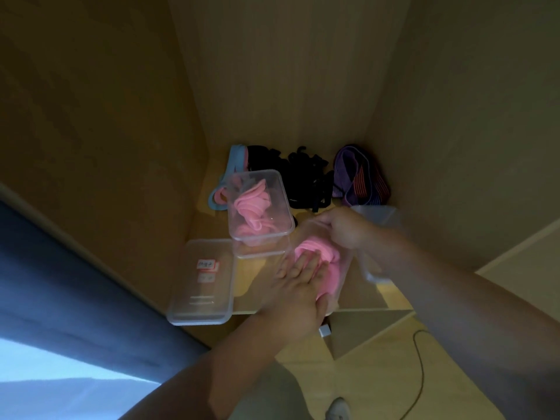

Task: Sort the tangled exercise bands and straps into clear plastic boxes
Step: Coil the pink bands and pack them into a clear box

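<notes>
L hand lies flat in the near box, fingers straight and pressed together, pushing the pink band down into it. R hand is at the box's 12 o'clock end, fingers curled over the far rim as far as I can tell; that area is blurred. A clear blurred piece sits at 3 o'clock, box or lid, can't say which.

The filled box, w/ more pink bands in it, is at 10 o'clock, perched on another clear box. The labelled lid is at 9. The black straps are knotted at 12, the purple band at 1, and the blue band at 11 behind the filled box.

Risks as I read them:
- The band is springy and bulges above the rim, so it prob pops up once the palm lifts and would stop a lid from seating.
- The near box sits close to the shelf's front edge at 6. A hard push w/ a weak R-hand grip could slide it off.
- The filled box touches the near one and looks unsteady on its perch, so a nudge could tip it.
- The black tangle isn't sorted yet, and pulling one strap may drag the rest.
</notes>
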The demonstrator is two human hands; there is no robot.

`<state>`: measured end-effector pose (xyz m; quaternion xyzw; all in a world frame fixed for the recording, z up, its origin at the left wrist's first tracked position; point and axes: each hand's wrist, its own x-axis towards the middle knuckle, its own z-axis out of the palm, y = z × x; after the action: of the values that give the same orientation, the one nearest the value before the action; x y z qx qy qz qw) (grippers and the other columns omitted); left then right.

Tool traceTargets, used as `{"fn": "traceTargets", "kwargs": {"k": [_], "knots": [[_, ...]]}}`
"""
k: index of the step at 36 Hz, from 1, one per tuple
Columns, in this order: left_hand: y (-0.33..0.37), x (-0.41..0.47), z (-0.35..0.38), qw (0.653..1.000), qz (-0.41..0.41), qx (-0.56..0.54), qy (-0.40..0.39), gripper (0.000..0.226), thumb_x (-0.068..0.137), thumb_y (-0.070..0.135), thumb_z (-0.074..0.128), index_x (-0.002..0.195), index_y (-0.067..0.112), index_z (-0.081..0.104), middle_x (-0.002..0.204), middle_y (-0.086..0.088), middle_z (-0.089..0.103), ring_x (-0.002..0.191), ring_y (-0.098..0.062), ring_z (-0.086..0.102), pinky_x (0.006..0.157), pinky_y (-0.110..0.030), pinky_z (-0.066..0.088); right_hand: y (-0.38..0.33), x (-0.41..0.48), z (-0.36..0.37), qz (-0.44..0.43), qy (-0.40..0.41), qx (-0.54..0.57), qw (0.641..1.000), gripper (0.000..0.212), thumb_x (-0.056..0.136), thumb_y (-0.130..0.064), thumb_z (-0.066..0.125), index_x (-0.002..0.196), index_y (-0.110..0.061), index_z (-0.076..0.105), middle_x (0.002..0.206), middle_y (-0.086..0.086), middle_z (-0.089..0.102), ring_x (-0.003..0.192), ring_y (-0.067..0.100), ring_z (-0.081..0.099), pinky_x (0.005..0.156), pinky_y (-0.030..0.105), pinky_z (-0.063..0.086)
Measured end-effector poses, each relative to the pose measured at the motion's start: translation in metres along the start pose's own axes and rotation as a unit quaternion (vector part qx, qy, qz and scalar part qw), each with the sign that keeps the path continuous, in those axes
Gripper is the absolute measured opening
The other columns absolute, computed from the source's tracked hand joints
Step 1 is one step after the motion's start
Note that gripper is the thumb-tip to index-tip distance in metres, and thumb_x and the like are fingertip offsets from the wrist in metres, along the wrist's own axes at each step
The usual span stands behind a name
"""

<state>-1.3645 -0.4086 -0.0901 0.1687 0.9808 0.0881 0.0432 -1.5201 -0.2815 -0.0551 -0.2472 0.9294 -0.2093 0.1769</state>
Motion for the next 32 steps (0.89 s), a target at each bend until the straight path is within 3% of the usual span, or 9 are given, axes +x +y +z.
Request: {"fn": "traceTargets", "kwargs": {"k": [3, 5, 8, 11, 15, 20, 26, 30, 32], "knots": [[-0.001, 0.001, 0.002, 1.0, 0.007, 0.018, -0.015, 0.078, 0.083, 0.049, -0.002, 0.154, 0.018, 0.009, 0.159, -0.001, -0.003, 0.148, -0.017, -0.009, 0.118, -0.04, -0.013, 0.001, -0.006, 0.003, -0.002, -0.021, -0.035, 0.999, 0.049, 0.096, -0.008, 0.051, 0.142, -0.025, 0.045, 0.137, 0.0, 0.052, 0.122, 0.016, 0.052, 0.09, 0.014, 0.035], [0.001, 0.002, 0.001, 1.0, 0.005, 0.014, -0.023, 0.083, 0.077, 0.05, -0.01, 0.154, 0.019, 0.0, 0.16, -0.001, -0.009, 0.146, -0.015, -0.018, 0.117, -0.039, -0.017, 0.002, -0.009, 0.005, -0.005, -0.058, -0.09, 0.994, 0.067, 0.094, -0.005, 0.05, 0.151, -0.028, 0.024, 0.149, 0.002, 0.036, 0.133, 0.021, 0.041, 0.096, 0.016, 0.035], [0.001, 0.003, 0.002, 1.0, 0.005, 0.013, -0.023, 0.082, 0.077, 0.05, -0.01, 0.154, 0.02, -0.001, 0.16, -0.001, -0.009, 0.146, -0.015, -0.018, 0.117, -0.038, -0.018, 0.001, -0.008, 0.005, -0.026, -0.086, -0.177, 0.98, 0.085, 0.087, -0.002, 0.058, 0.154, -0.023, 0.01, 0.156, 0.003, 0.023, 0.138, 0.026, 0.032, 0.107, 0.024, 0.032], [0.003, 0.0, -0.003, 1.0, 0.007, 0.008, -0.024, 0.078, 0.082, 0.049, -0.004, 0.154, 0.019, 0.003, 0.157, 0.001, -0.01, 0.147, -0.015, -0.015, 0.117, -0.038, -0.017, 0.002, -0.009, 0.007, -0.027, -0.077, -0.194, 0.978, 0.089, 0.084, -0.007, 0.064, 0.154, -0.023, 0.011, 0.152, 0.005, 0.029, 0.133, 0.027, 0.034, 0.104, 0.029, 0.039], [0.009, -0.001, 0.0, 1.0, -0.012, 0.008, 0.008, 0.064, 0.09, 0.043, 0.026, 0.143, 0.012, 0.045, 0.151, -0.008, 0.036, 0.143, -0.02, 0.02, 0.113, -0.042, 0.011, 0.003, -0.014, 0.006, -0.025, -0.067, -0.176, 0.982, 0.083, 0.086, -0.01, 0.063, 0.152, -0.026, 0.015, 0.139, 0.009, 0.039, 0.125, 0.028, 0.04, 0.095, 0.034, 0.047], [0.009, -0.006, 0.005, 1.0, -0.007, -0.017, 0.009, 0.074, 0.087, 0.049, 0.006, 0.154, 0.017, 0.009, 0.159, -0.001, -0.007, 0.147, -0.019, -0.016, 0.113, -0.041, -0.021, 0.002, -0.014, 0.01, -0.027, -0.092, -0.171, 0.98, 0.092, 0.086, -0.015, 0.065, 0.152, -0.036, 0.005, 0.137, 0.006, 0.033, 0.123, 0.026, 0.042, 0.094, 0.03, 0.046], [0.009, -0.01, 0.0, 0.999, -0.007, -0.033, 0.018, 0.07, 0.089, 0.047, 0.019, 0.153, 0.017, 0.018, 0.162, -0.007, 0.004, 0.148, -0.029, -0.008, 0.118, -0.041, -0.016, 0.004, -0.011, 0.018, -0.045, -0.1, -0.166, 0.98, 0.089, 0.089, -0.018, 0.063, 0.153, -0.034, 0.003, 0.142, -0.001, 0.028, 0.128, 0.021, 0.04, 0.102, 0.024, 0.036], [0.009, -0.009, 0.003, 0.999, -0.026, -0.033, 0.011, 0.064, 0.087, 0.047, 0.035, 0.144, 0.017, 0.04, 0.155, -0.025, 0.022, 0.145, -0.04, 0.017, 0.117, -0.05, 0.01, 0.007, -0.015, 0.016, -0.056, -0.119, -0.163, 0.978, 0.093, 0.088, -0.015, 0.064, 0.154, -0.029, -0.001, 0.16, -0.004, 0.005, 0.144, 0.018, 0.018, 0.114, 0.022, 0.018], [0.01, -0.009, 0.004, 0.999, -0.029, -0.02, 0.03, 0.071, 0.086, 0.05, 0.028, 0.148, 0.015, 0.033, 0.155, -0.027, 0.014, 0.146, -0.039, 0.013, 0.116, -0.047, 0.0, 0.009, -0.016, 0.016, -0.053, -0.12, -0.16, 0.978, 0.096, 0.088, -0.015, 0.066, 0.153, -0.03, -0.003, 0.162, -0.004, -0.003, 0.147, 0.016, 0.008, 0.113, 0.019, 0.01]]}}
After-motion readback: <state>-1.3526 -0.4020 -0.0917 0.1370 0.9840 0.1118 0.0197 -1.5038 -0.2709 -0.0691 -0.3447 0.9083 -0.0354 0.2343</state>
